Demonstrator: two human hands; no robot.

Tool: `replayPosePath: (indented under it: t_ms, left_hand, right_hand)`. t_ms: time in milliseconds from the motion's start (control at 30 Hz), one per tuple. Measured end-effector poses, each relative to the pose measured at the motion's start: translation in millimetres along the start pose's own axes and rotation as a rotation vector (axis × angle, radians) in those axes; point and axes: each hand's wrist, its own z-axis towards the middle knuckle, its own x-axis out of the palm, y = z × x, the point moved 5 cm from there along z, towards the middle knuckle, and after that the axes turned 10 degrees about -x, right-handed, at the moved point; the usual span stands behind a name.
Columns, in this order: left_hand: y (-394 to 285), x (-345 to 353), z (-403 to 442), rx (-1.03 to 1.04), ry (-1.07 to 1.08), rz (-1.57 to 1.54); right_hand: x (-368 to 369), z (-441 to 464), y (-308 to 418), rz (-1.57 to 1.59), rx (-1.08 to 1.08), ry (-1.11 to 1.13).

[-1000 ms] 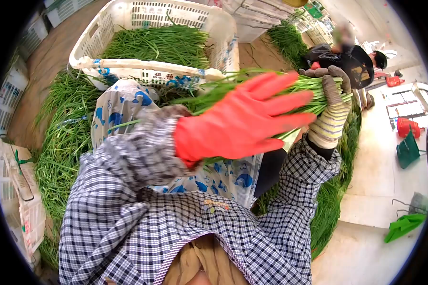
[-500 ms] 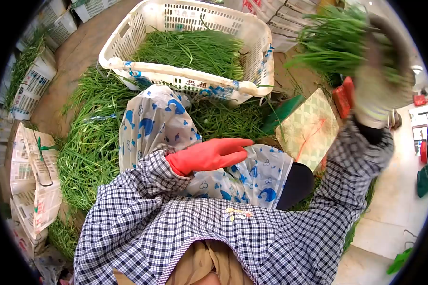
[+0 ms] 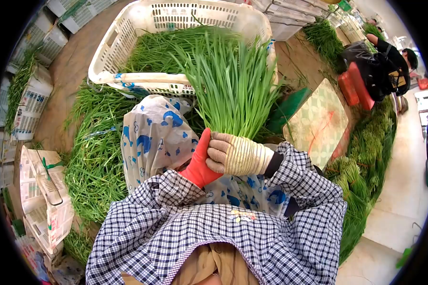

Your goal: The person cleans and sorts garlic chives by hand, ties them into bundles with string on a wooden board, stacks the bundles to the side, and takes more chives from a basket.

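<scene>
An upright bunch of long green leaves [image 3: 234, 90] fans out above my hands and partly covers the near rim of a white crate. My right hand [image 3: 240, 154], in a striped knit glove with grey fingers, is closed round the base of the bunch. Pressed against it from the left is my left hand [image 3: 202, 164] in a red rubber glove, its thumb raised along the base and its other fingers mostly hidden. The stalk ends are covered by both hands. More leaves [image 3: 169, 47] lie inside the white crate [image 3: 128, 78].
Loose greens [image 3: 97, 156] are heaped at the left, beside a folded crate [image 3: 45, 194]. A patterned board [image 3: 318, 126] lies to the right, near tied bunches [image 3: 361, 161]. Another person [image 3: 392, 66] is at the upper right, by red objects [image 3: 359, 85].
My right hand has swung the bunch from the upper right back to the middle and turned it upright. My left hand, earlier apart from it, now meets my right hand at the base.
</scene>
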Motion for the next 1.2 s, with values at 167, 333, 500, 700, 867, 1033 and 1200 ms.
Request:
replayPosePath:
  t_ms: [167,333,500,700,867,1033,1200]
  left_hand:
    - [-9.0,-23.2,2.2,-0.043,0.216,-0.282]
    - [-8.5,-24.3,6.5,-0.101,0.251,-0.32]
    - [-9.1,-25.5,6.7,-0.162,0.316,-0.372]
    - [-4.7,-25.1,1.8,-0.403,0.466,-0.553]
    - [5.4,14.6,4.2,0.156,-0.228,0.645]
    - [5.7,4.8,0.6,0.051,-0.211,0.683]
    - [-4.4,-19.2,-2.7,0.096,-0.161,0.544]
  right_hand:
    - [0.5,-4.2,4.7,0.149,0.107,-0.003]
    - [7.9,-5.4,9.9,0.104,0.153,-0.043]
    - [9.9,-0.8,13.1,0.058,0.22,0.087]
    - [8.6,-10.1,15.4,0.175,0.188,-0.12]
    - [-45.4,-28.0,2.3,0.008,0.64,-0.581]
    - [-46.3,-52.7,1.0,-0.193,0.899,-0.487]
    - [-3.1,-51.2,-0.8,-0.069,0.839,-0.455]
